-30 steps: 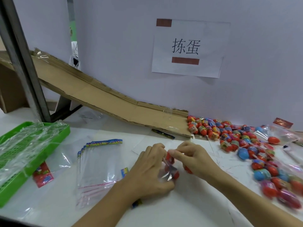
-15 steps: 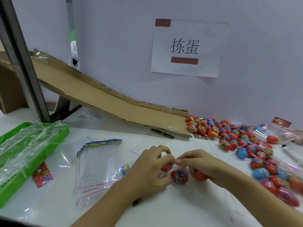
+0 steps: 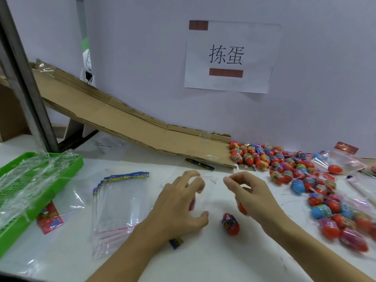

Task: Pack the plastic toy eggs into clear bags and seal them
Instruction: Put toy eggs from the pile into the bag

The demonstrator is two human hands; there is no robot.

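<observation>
Now spreading apart, left hand (image 3: 181, 202) and right hand (image 3: 252, 195) each pinching a top corner of the clear bag (image 3: 207, 192), right also curling round a red egg (image 3: 242, 207), another egg (image 3: 230, 223) lying bagged on the table (image 3: 203, 261) — likely stretching the mouth for sealing.
</observation>
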